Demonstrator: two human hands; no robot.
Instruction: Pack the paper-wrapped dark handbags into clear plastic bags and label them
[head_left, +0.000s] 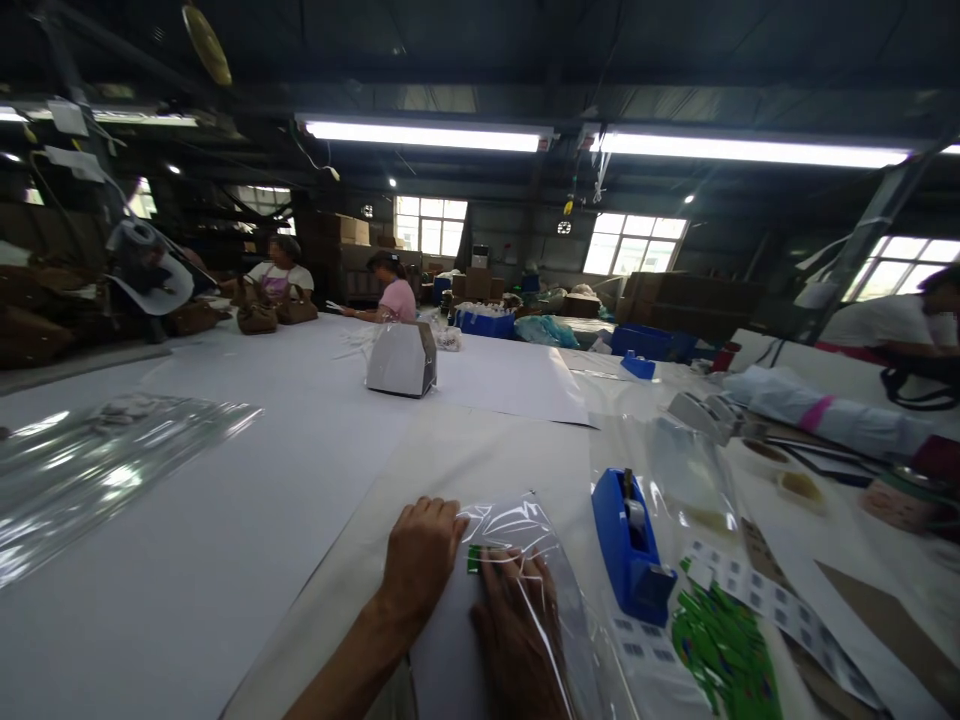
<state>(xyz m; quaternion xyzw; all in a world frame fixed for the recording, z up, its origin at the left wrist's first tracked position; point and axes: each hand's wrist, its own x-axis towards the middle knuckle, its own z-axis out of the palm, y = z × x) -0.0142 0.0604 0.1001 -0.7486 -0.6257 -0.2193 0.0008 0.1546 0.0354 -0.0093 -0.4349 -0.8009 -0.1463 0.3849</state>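
My left hand (421, 556) rests on the white table (225, 520), fingers curled onto the edge of a clear plastic bag (517, 530). My right hand (516, 628) lies inside or under the bag's film, fingers stretched forward toward a small green label (474, 558) between the two hands. Under the bag lies a white sheet. A blue tape dispenser (630, 545) stands just right of the bag.
Sheets of green stickers (724, 650) and barcode labels (780, 600) lie at right. A stack of clear bags (97, 465) lies at left, a white box (401, 358) mid-table. People sit at the far end with brown handbags (259, 315); another person is at right.
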